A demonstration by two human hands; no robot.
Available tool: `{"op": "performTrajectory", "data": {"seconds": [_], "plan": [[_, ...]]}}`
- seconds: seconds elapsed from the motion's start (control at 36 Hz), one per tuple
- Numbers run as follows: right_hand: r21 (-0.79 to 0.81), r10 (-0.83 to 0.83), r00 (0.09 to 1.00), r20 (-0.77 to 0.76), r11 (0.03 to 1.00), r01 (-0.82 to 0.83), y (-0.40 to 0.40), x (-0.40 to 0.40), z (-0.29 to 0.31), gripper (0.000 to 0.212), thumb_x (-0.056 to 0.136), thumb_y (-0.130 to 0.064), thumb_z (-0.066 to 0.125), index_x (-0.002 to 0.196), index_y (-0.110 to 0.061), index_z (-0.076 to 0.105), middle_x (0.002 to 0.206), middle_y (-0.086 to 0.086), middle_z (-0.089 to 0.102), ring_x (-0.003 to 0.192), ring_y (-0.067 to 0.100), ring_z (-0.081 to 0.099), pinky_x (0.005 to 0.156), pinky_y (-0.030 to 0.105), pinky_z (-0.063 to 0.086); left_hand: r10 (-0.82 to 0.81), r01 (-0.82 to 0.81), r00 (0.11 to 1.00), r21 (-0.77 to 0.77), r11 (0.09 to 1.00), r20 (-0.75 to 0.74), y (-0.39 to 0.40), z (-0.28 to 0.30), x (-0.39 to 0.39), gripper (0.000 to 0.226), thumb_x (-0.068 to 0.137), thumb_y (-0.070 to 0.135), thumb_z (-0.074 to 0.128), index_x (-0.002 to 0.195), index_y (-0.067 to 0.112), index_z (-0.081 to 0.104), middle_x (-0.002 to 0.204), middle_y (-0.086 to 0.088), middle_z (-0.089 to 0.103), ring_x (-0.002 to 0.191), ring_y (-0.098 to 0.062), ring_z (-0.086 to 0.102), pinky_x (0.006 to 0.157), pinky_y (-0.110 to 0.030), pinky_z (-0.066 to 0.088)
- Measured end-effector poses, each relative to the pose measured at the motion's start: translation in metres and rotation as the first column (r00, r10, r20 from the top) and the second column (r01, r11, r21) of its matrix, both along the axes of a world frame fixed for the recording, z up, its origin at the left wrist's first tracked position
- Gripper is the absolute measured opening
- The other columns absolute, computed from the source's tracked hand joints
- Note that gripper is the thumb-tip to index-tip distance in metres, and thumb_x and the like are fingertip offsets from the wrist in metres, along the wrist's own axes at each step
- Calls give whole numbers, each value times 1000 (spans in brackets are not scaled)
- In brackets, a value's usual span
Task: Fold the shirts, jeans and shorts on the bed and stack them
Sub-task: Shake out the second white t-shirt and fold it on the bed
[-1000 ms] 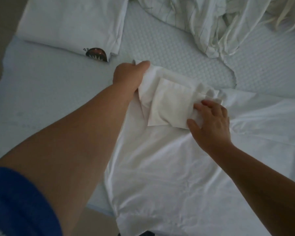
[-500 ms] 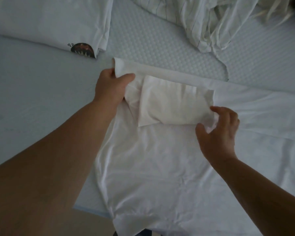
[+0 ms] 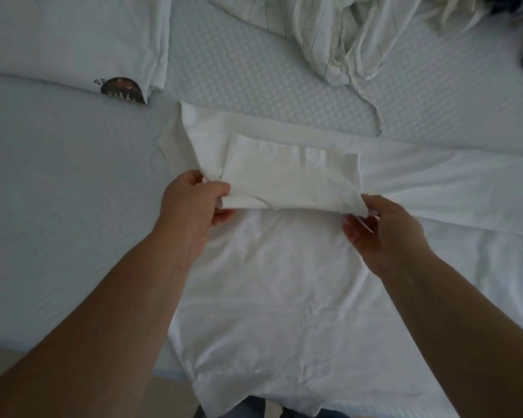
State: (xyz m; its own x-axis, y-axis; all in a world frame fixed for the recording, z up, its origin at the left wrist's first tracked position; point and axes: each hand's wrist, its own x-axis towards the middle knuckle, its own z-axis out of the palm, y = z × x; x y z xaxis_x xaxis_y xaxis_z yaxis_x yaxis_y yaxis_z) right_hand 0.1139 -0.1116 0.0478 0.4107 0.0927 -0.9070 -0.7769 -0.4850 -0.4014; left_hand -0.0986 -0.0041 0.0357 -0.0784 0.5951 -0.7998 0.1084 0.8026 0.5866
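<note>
Your left hand (image 3: pixel 194 206) and right hand (image 3: pixel 378 227) each pinch a near corner of the folded sleeve (image 3: pixel 290 176), grip closed, keeping the white shirt (image 3: pixel 269 297) fold square.

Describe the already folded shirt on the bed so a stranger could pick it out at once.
Start at the bed with its pale textured cover and look to its far left corner. There the folded white shirt lies flat. Unlike the white shirt spread out under both hands, or the rumpled striped pile at the far side, it shows a dark half-round print at its near edge.
</note>
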Motion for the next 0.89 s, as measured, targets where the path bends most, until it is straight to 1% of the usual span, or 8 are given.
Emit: {"op": "performTrajectory", "data": {"seconds": [0.17,0.28,0.36,0.44,0.53,0.61,0.69,0.89], "plan": [[-129,207,976,64,972,-198,-17,-9,-6,26,83,-35,69,85,-9,62,71,5,65,50,14,64,46,25,51,-326,382,818,24,924,-475,-21,-10,-7,33,75,30,75,96,8,61,92,-6,65,88,-25,63,75,-37,51],[-267,430,881,197,888,-373,-32,-3,4,29,83,-40,65,75,-13,58,69,5,59,50,14,57,52,29,49,-170,469,672,235,852,-721,-12,11,-9,34,75,38,69,95,19,48,77,5,52,85,-25,57,71,-27,34],[-416,718,418,557,677,-607,-32,-11,10,22,83,-34,61,69,-21,51,67,-5,57,60,2,54,59,18,40,-148,725,623,495,479,-768,-3,21,-2,34,80,23,59,108,3,59,102,-16,62,99,-34,57,84,-31,36],[-385,598,0,802,517,-765,-10,-22,8,17,85,-25,63,99,-16,62,104,3,60,100,13,55,85,20,39,-377,929,369,329,168,-850,12,4,9,53,88,29,51,134,3,48,140,-23,43,133,-38,36,108,-44,26],[-546,658,-304,689,196,-814,20,-17,-17,55,91,-39,55,138,-13,45,148,14,35,139,28,26,112,40,19,-493,988,85,9,154,-866,34,-27,1,73,93,53,36,150,15,13,158,-11,4,146,-27,0,115,-44,-1],[-703,748,-485,453,-35,-711,29,-4,-45,68,92,-58,32,150,-31,11,159,1,-1,145,18,-7,114,37,-7,-469,978,1,-97,185,-883,52,-42,-15,88,84,71,26,151,18,4,159,-8,-6,145,-22,-8,114,-45,-6],[-724,726,-529,439,-63,-687,26,-1,-55,70,91,-63,25,150,-32,4,159,0,-6,145,17,-10,113,38,-11,-462,941,47,-117,319,-886,69,-41,-26,93,81,75,25,151,18,1,158,-11,-6,145,-23,-10,113,-50,-5],[-683,749,-476,460,-44,-729,28,-9,-38,69,92,-55,34,151,-25,11,159,4,-2,145,21,-6,114,41,-7,-499,957,89,-65,283,-862,71,-15,-31,76,93,49,40,151,15,6,158,-14,-1,146,-23,-4,115,-44,4]]}}
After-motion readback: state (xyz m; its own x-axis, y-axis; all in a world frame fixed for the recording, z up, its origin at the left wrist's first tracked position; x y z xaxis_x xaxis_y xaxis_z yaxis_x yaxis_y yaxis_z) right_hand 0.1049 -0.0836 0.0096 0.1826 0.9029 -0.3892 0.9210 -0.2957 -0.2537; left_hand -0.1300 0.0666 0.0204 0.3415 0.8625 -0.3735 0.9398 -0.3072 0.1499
